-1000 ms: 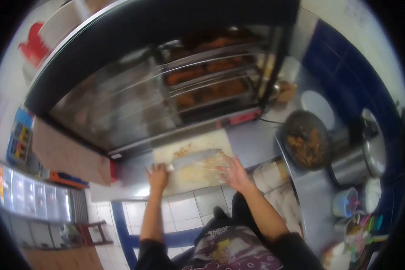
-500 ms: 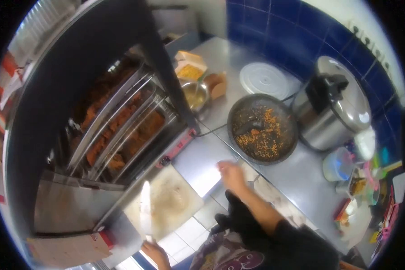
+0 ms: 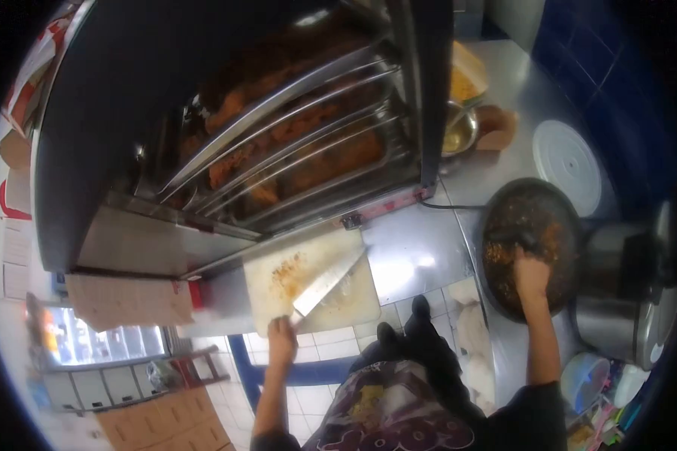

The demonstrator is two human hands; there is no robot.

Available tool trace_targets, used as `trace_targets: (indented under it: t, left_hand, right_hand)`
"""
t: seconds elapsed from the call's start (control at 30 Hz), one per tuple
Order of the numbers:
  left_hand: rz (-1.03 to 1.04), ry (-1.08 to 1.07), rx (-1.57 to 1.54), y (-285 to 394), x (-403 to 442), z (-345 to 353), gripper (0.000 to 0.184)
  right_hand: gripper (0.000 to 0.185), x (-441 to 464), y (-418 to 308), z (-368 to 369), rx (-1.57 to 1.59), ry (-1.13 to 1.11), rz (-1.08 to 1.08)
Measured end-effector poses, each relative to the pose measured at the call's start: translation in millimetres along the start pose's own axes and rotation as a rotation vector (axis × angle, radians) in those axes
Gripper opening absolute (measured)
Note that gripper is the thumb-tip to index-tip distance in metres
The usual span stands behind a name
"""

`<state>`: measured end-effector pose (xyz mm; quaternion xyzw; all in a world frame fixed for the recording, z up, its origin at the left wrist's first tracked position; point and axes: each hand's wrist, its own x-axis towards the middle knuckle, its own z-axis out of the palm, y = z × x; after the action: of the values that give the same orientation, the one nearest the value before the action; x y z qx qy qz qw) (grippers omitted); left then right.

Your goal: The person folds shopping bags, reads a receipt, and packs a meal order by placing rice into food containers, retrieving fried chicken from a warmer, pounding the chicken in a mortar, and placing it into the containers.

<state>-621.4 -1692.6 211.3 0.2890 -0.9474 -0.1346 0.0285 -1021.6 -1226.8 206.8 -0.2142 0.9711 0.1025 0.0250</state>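
My left hand (image 3: 283, 337) is closed around the handle of a broad-bladed knife (image 3: 331, 280). The blade lies slanted over a white cutting board (image 3: 267, 263) that bears brownish crumbs. On the right, my right hand (image 3: 532, 275) reaches into a round dark pan (image 3: 496, 289) holding orange-brown bits. Its fingers look closed at the near end of a dark utensil (image 3: 513, 239) inside the pan; the exact kind is too blurred to tell.
A heated display cabinet (image 3: 427, 98) with metal racks (image 3: 278, 113) and fried pieces (image 3: 233, 165) stands beyond the board. Near the pan are a white round lid (image 3: 568, 167), a metal bowl (image 3: 470, 131) and a large steel pot (image 3: 613, 323). A cord (image 3: 451, 205) runs to the cabinet.
My right hand has moved from above the steel counter into the pan and onto the dark utensil. The knife has swung from nearly upright to a slant across the board. The view has shifted.
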Motion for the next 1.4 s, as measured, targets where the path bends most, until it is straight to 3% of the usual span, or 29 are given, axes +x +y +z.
trace_targets:
  t: [0.1,0.17,0.2,0.23,0.27,0.33,0.4,0.43,0.53,0.57,0.63,0.7,0.77,0.83,0.87,0.9,0.93,0.97,1.0,1.03,1.07,1.1,1.13,1.17,1.2,1.23,1.3,1.33,1.4]
  left_hand:
    - [-0.068,0.041,0.211,-7,21,11,0.04]
    - [-0.066,0.142,0.186,42,47,7,0.044]
    - [-0.069,0.248,0.162,75,53,9,0.048]
    - [-0.062,0.164,0.061,105,58,20,0.051]
    - [0.134,0.071,0.04,126,62,43,0.05]
    - [0.273,-0.038,-0.281,213,92,55,0.045]
    - [0.368,0.025,-0.242,258,133,93,0.052]
    - [0.335,0.022,-0.094,269,156,112,0.061]
    - [0.203,0.052,-0.004,266,205,147,0.071]
    - [0.162,0.055,-0.013,262,209,150,0.073]
    - [0.063,0.045,-0.044,263,181,151,0.077]
    - [-0.009,-0.007,-0.06,266,108,143,0.079]
    - [0.051,-0.123,-0.127,257,32,129,0.081]
    - [-0.031,-0.31,-0.274,238,-27,117,0.08]
    - [-0.256,-0.627,-0.499,225,-34,100,0.077]
    - [-0.478,-0.935,-0.729,207,-40,84,0.076]
    - [-0.492,-0.894,-0.742,181,-58,100,0.076]
    - [-0.685,-0.964,-1.005,147,-84,133,0.073]
    - [-0.851,-0.801,-1.249,143,-79,99,0.073]
    - [-1.003,-0.598,-1.524,139,-73,63,0.073]
    - [-1.105,-0.386,-1.768,136,-66,28,0.073]
    - [-1.096,-0.121,-2.06,106,-75,19,0.078]
    - [-1.071,0.015,-2.016,90,-75,-24,0.084]
    - [-1.052,0.144,-1.967,81,-73,-81,0.09]
    - [-0.844,0.432,-1.937,69,-80,-121,0.092]
    - [-0.617,0.714,-1.87,51,-89,-151,0.095]
    - [-0.516,0.904,-1.512,11,-126,-180,0.095]
    - [-0.568,0.936,-1.357,-10,-143,-182,0.096]
    - [-0.609,0.852,-1.381,-48,-173,-176,0.095]
  right_hand:
    - [0.023,-13,-2,-10,0.166,0.032,0.067]
    - [0.02,-23,-8,-30,0.735,0.243,0.144]
    - [0.02,-33,-13,-34,0.727,0.23,0.142]
    - [0.019,-39,-22,-43,1.156,0.188,0.302]
    - [0.018,-41,-33,-57,1.589,0.147,0.456]
    - [0.015,-56,-53,-123,1.801,0.121,0.462]
    - [0.012,-78,-69,-167,1.974,0.143,0.304]
    - [0.01,-91,-72,-188,1.95,0.242,0.021]
    - [0.025,-90,-59,-203,2.0,0.228,-0.681]
    - [0.018,-86,-58,-210,2.079,0.243,-0.768]
    - [0.01,-75,-70,-239,2.256,0.245,-0.946]
    - [0.021,-70,-87,-257,2.469,0.212,-1.145]
    - [0.016,-68,-104,-260,2.533,0.178,-1.141]
    - [0.012,-79,-122,-256,2.581,0.164,-1.152]
    - [0.013,-97,-132,-247,2.715,0.139,-0.845]
    - [0.017,-93,-137,-237,2.584,-0.035,-0.799]
    - [0.025,-89,-143,-228,2.435,-0.196,-0.771]
    - [0.029,-86,-163,-217,2.203,-0.303,-0.832]
    - [0.034,-81,-184,-208,1.953,-0.38,-0.912]
    - [0.033,-101,-231,-202,1.893,-0.321,-0.857]
    - [0.034,-116,-275,-183,1.64,-0.241,-0.979]
    - [0.036,-132,-312,-151,1.382,-0.157,-1.068]
    - [0.036,-156,-339,-100,1.37,-0.153,-1.086]
    - [0.035,-186,-363,-41,1.095,-0.245,-1.124]
    - [0.035,-203,-379,-15,0.814,-0.326,-1.152]
    - [0.035,-195,-396,-31,0.801,-0.308,-1.177]
    - [0.029,-168,-430,-103,0.935,-0.567,-1.011]
    - [0.022,-152,-456,-125,1.258,-0.291,-0.787]
    - [0.018,-88,-492,-186,1.483,0.102,-0.468]
